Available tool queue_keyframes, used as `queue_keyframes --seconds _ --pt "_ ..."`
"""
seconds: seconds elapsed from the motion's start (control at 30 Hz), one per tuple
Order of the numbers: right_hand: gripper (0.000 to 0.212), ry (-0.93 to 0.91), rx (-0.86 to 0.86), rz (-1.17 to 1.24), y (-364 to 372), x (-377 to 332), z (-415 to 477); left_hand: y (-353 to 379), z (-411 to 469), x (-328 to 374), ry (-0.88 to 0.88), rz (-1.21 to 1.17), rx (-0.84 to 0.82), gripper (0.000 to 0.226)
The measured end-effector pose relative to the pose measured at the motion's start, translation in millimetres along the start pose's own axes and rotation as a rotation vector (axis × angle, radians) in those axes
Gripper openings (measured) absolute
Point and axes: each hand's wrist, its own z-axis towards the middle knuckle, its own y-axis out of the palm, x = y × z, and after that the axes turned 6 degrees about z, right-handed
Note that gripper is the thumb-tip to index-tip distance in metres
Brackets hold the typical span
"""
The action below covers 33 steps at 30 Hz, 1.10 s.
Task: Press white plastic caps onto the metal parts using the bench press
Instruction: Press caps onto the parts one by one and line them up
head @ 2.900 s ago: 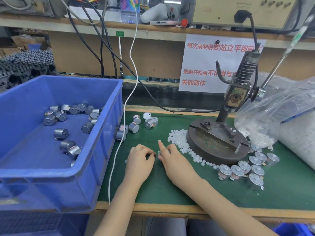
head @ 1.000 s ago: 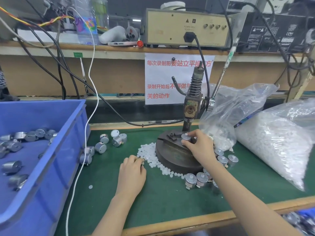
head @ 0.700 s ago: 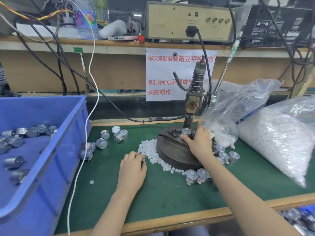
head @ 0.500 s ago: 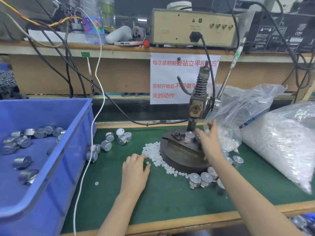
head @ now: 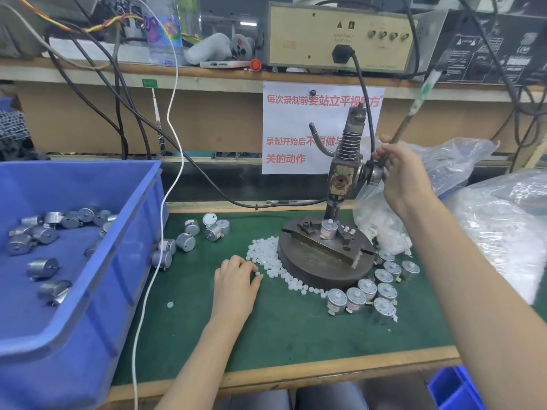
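paper sign (head: 284, 125) in red "关的动作", beige box (head: 296, 25) "POWER INPUT"

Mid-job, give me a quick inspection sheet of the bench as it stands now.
Surface: green mat on wood-edged bench.
Job's things: metal part seated in bench press fixture; loose white caps beside its base; upright parts grouped front right; more parts beside and inside blue bin.
Clutter: clear bags of caps at right.
Grippers: right hand grips lever; left hand rests at the loose caps, pinch unclear.
Cables: white cable crosses mat; black cables hang from shelf.
Surroundings: power unit on shelf, paper notice behind press.
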Motion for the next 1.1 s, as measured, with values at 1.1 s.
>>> queue_keyframes --seconds 1.1 --pt "0.038 -0.164 -0.116 -1.063 -8 123 -47 -25 -12 -7 -0.059 -0.351 -0.063 0.005"
